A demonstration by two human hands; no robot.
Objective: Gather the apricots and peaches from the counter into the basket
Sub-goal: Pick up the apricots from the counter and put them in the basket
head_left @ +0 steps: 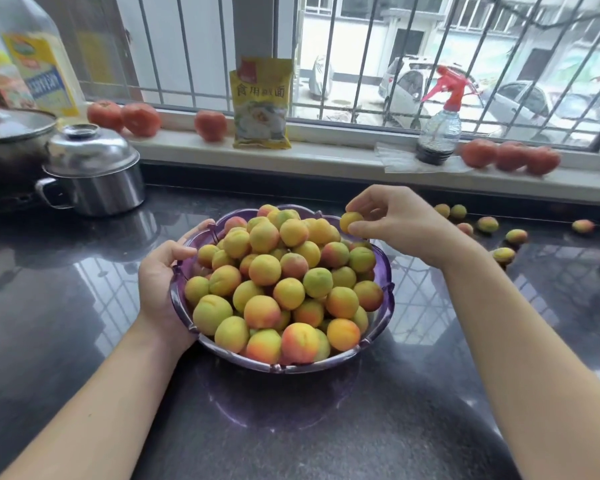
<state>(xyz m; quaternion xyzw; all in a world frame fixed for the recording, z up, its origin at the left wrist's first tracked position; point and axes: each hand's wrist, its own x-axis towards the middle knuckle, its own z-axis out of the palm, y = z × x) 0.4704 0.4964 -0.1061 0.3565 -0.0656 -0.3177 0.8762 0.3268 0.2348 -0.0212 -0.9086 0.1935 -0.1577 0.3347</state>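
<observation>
Right hand pinches an apricot seemingly above the basket rim.

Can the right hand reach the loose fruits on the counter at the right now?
Probably not yet: the right hand pinches an apricot over the basket. The path to the loose fruits looks free.

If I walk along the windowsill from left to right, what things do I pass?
Two tomatoes side by side → one tomato alone → yellow packet → spray bottle with a red top → three tomatoes in a row.
</observation>
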